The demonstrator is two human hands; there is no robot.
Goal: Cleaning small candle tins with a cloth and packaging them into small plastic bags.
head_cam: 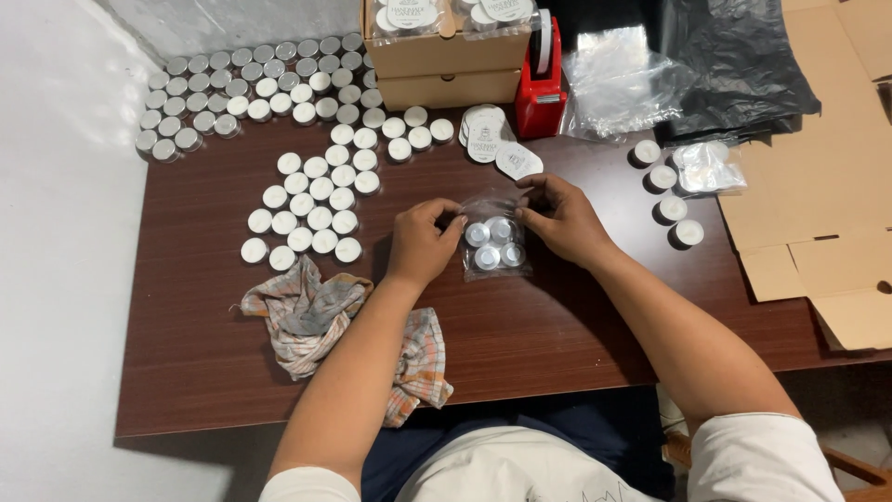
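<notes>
Both forearms reach up from the bottom edge over a dark brown counter (557, 335). Just beside the left forearm lies a crumpled checked cloth (316, 321), touching the near edge of the counter.

Further in, the left hand (423, 242) and the right hand (562, 218) meet over a small clear plastic bag (495, 246) that lies flat on the counter between them. Four tealight candles in silver cups sit inside the bag. The fingers of each hand are pinched on the bag's upper edge, the left at its left corner, the right at its right corner.

Left of the hands, loose white tealights (311, 209) stand in close rows, near the cloth but apart from it. Behind them, in the far left corner, a larger field of silver-cupped tealights (251, 84) is packed tight. Straight beyond the bag lie round white labels (488, 139), then a red tape dispenser (542, 88) beside stacked cardboard boxes (446, 70). To the right stand four more tealights (669, 191) and another filled clear bag (711, 167), with flat cardboard (818, 186) and black plastic sheeting (734, 56) past them. Nothing lies between the hands and the bag.
</notes>
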